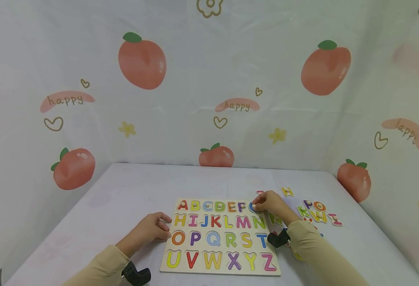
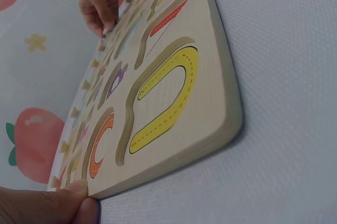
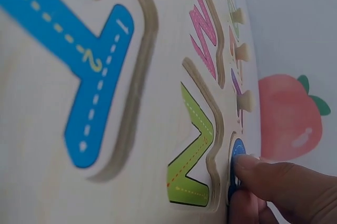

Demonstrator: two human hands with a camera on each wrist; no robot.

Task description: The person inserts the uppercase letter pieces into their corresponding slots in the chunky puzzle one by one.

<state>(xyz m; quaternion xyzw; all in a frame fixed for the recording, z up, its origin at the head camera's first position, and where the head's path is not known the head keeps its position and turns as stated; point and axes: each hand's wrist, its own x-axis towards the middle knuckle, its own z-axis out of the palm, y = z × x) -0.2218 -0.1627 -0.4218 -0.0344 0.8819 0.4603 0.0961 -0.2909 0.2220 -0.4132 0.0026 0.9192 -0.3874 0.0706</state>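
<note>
1. Backdrop cloth (image 1: 195, 59), printed with red fruit, is hung beyond the work.
2. Table (image 1: 130, 194) is covered in white.
3. Letter board (image 1: 184, 247) is laid flat at the near middle of the table. Knobbed letters A to F are seated along the far row; in the three nearer rows printed recesses without knobs are seen.
4. Left hand (image 1: 150, 230) is placed at the board's left edge. The edge is gripped, with the thumb laid over the rim; the board is judged to be steadied by it.
5. Right hand (image 1: 273, 205) is held at the board's far right corner. The blue G piece is pinched between thumb and fingers.
6. Loose letters are spread to the right, partly hidden by the right arm; W (image 1: 318, 216), I (image 1: 335, 219) and H (image 1: 287, 191) can be read.
7. Blue G piece (image 3: 239, 146) is located at its recess, at the right end of the far row. Whether it is fully seated cannot be told.
8. Step in hand: judged to be the fitting of G.
9. Next move: alignment with the recess outline, light pressing and release of the knob (image 1: 254, 206) are judged to be called for.
</note>
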